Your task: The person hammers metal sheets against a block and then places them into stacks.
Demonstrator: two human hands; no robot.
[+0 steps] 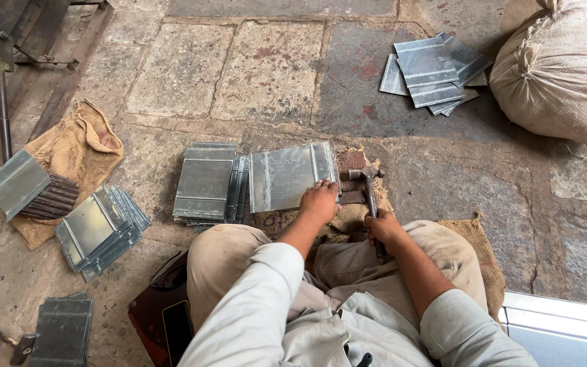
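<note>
One folded sheet-metal panel lies flat on a scrap of burlap just in front of the seated person's knees, its raised seams running near-to-far. The left hand presses down on the panel's near right corner, fingers spread flat over the edge, pinning rather than gripping. Just to the right of that hand, the right hand is wrapped tight round the handle of a hammer; the handle runs away from the body, and the steel head sits beside the panel's right edge, close to it, though I cannot tell whether it touches. So the panel's right edge lies between the two hands, with the hammer hand nearer to the body.

Its surface is dull grey galvanised steel, smooth, thin, with crisp bent ribs. Touching it on the left stands a neat stack of like panels. Further left, another stack fans out on the stone floor beside a second burlap sack, with a single panel resting on a dark ribbed block. Far to the right, loose sheets are heaped next to a bulging woven sack. A further small pile sits near left.
</note>
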